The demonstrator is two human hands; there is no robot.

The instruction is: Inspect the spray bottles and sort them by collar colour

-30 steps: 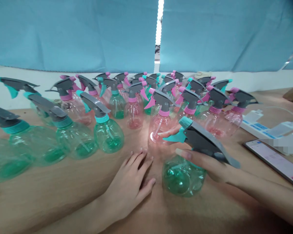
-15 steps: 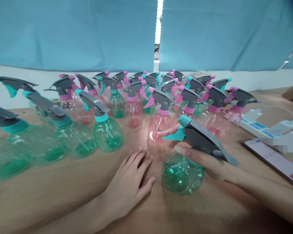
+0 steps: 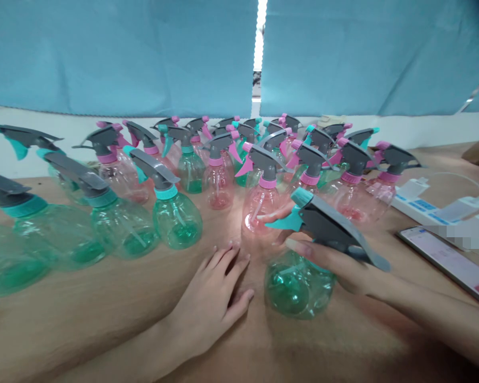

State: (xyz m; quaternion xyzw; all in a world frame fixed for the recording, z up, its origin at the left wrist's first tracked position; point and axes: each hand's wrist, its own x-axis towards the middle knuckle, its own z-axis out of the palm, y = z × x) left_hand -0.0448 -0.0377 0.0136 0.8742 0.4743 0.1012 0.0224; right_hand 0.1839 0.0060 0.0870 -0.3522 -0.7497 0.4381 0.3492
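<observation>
Right now the right hand (image 3: 339,263) is wrapped around the neck of the green spray bottle (image 3: 293,287), just under its grey trigger head (image 3: 331,226). The thumb lies across the near side of the neck. One finger reaches forward under the teal nozzle (image 3: 281,223) as far as the pink bottle (image 3: 259,205) standing just beyond the grip; whether it touches is hard to say. The held bottle stands upright on the wooden table (image 3: 83,319), its round body directly below the hand and its nozzle aimed left.

Over on the left of that grip, the left hand (image 3: 213,303) lies flat on the table, palm down, fingers spread and holding nothing. Its thumb tip sits just beside the green bottle's body, a small gap between them. Its fingertips point away towards the pink bottle.

Beyond both hands a packed crowd of pink and green spray bottles (image 3: 263,143) fills the far side of the table. Further left of the open hand stands a row of larger-looking green bottles, the nearest one (image 3: 175,215) upright with a grey trigger. Well off to the right of the gripping hand a phone (image 3: 449,260) lies screen up, and past it a white power strip (image 3: 431,210) with plugs. Blue curtains (image 3: 123,53) hang behind everything.
</observation>
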